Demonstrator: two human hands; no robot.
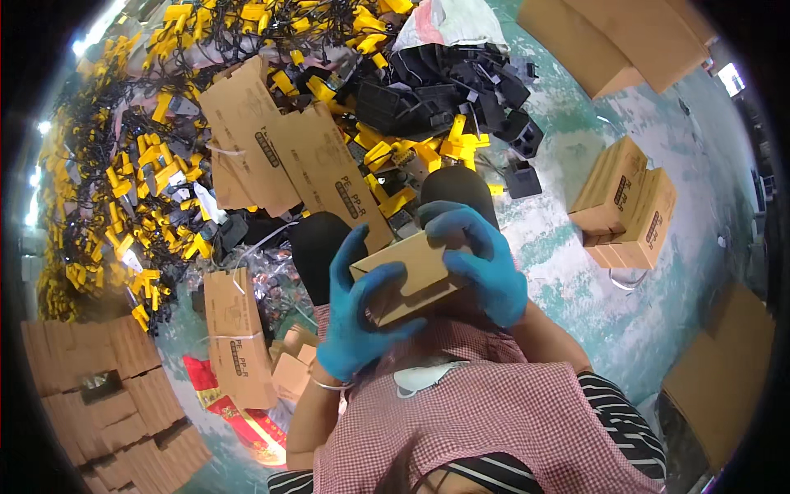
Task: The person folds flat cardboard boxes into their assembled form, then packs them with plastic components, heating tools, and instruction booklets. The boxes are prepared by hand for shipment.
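A small brown cardboard box [415,267] is held between my two blue-gloved hands, above my lap. My left hand [354,309] grips its left end, thumb across the face and fingers spread round the edges. At the box's right end, my right hand [481,263] curls its fingers over the top edge, with the thumb on the near face. The face toward me is plain. What the box contains, if anything, is hidden. Just beyond it lie flat printed cardboard cartons [321,156], leaning over a heap of yellow tool-like parts [156,165] with black cords.
Black plastic parts [448,86] are piled ahead. Two closed cartons [629,206] stand on the green-white floor at right, near large brown boxes [613,41]. A strapped carton bundle [239,337] and a red printed sheet [239,416] lie at left, beside stacked flat cardboard [115,403].
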